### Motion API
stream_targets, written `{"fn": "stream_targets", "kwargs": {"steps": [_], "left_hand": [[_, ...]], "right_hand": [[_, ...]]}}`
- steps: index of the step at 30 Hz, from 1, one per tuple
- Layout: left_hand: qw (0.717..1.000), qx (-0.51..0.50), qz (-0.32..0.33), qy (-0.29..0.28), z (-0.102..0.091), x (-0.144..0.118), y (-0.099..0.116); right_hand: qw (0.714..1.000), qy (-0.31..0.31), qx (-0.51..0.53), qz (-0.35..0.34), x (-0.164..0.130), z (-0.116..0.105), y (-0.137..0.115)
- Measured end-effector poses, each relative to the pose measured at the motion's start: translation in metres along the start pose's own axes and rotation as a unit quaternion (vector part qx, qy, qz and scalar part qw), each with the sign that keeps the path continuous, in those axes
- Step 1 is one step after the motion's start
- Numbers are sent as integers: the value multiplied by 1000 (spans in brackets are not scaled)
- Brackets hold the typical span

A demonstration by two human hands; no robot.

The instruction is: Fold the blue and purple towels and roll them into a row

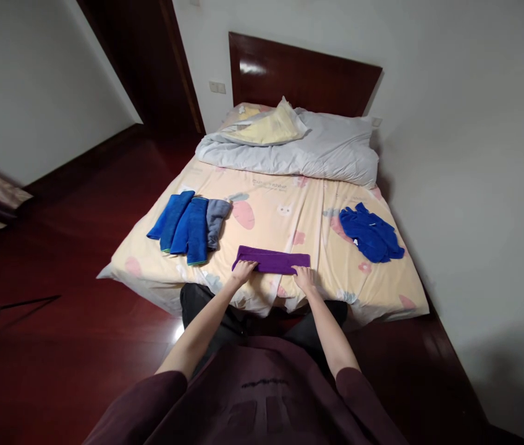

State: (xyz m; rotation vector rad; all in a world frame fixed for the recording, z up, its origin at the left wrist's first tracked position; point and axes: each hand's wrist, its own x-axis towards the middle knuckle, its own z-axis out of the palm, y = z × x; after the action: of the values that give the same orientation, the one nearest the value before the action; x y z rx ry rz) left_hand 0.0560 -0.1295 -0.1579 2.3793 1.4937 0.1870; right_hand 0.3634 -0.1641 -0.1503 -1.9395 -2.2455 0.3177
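At about nine o'clock on the bed [290, 213], a row of folded towels [190, 225] lies side by side: three blue ones and a grey one at the right end of the row, edges touching. None is under a hand.

Toward six o'clock, near the foot edge of the bed, lies the purple towel [272, 259], folded into a long flat strip running left to right. The left hand [242, 271] rests on its left end, fingers curled over the near corner, apparently pinching it, though I cannot tell how firmly. The right hand [304, 278] lies flatter at the right end, fingers spread on the near edge, pressing rather than clutching.

The purple towel looks soft, limp and light; it would sag if lifted by one point, so the two near corners, where the hands already sit, seem the best places to hold. Its nap should give good friction, and nothing about it is fragile.

At three o'clock a loose heap of blue cloths [371, 235] lies unfolded, well apart from both hands. At twelve o'clock a grey quilt [327, 151] and a yellow pillow [274, 127] are bunched against the headboard [303, 74].
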Motion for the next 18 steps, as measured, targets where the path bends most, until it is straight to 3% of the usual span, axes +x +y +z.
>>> {"fn": "stream_targets", "kwargs": {"steps": [5,11,14,18], "left_hand": [[999,7,9,-31,-10,0,-6],[997,-42,39,-59,-10,-16,-15],[994,-42,54,-82,-12,-24,-23],[994,-87,19,-67,-16,-27,-35]], "right_hand": [[1000,-30,-4,-6,-2,-10,1],[997,-52,58,4,-26,-16,10],[991,-76,111,23,-34,-18,20],[970,-63,221,85,-34,-13,37]]}}
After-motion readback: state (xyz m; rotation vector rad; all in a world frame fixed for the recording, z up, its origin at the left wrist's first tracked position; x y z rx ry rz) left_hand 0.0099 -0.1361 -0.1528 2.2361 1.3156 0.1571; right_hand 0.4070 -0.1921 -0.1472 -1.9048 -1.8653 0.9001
